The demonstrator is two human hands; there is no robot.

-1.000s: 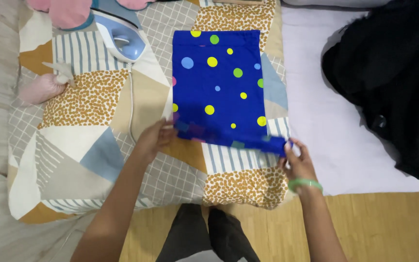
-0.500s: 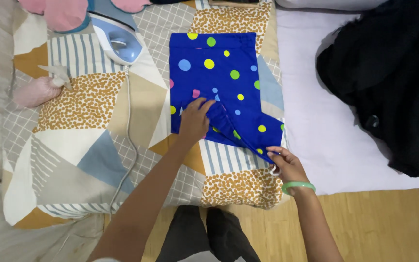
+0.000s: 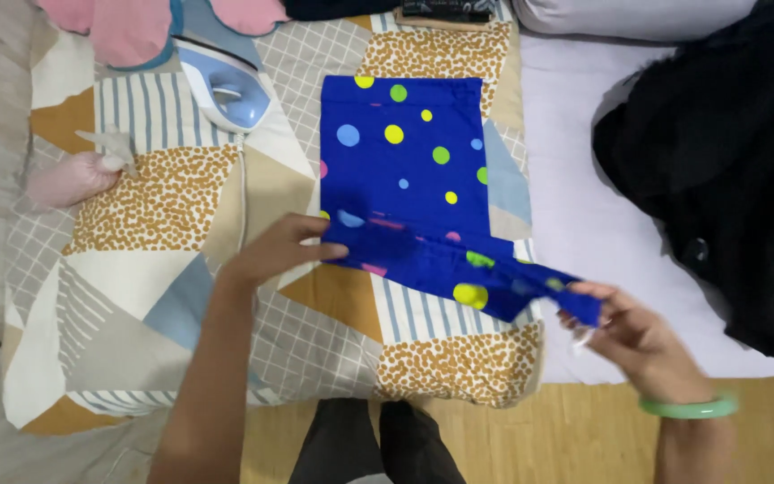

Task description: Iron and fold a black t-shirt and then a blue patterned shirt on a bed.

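Note:
A blue cloth with coloured dots (image 3: 405, 170) lies on a patchwork-patterned pad (image 3: 163, 197). Its near edge is lifted off the pad and stretched to the right. My left hand (image 3: 279, 251) grips the cloth's near-left corner. My right hand (image 3: 638, 341), with a green bangle on the wrist, pinches the near-right corner, pulled out past the pad's right edge. The far half of the cloth lies flat.
A light blue iron (image 3: 226, 90) rests at the pad's far left, its white cord (image 3: 244, 202) running down toward me. A pink bag (image 3: 69, 175) sits at the left edge. A black garment (image 3: 727, 161) lies on a white sheet (image 3: 584, 206) to the right. Wooden floor (image 3: 548, 430) is near me.
My left hand has moved back from the middle of the cloth to its near-left corner. My right hand has pulled the near-right corner out to the right and lifted it.

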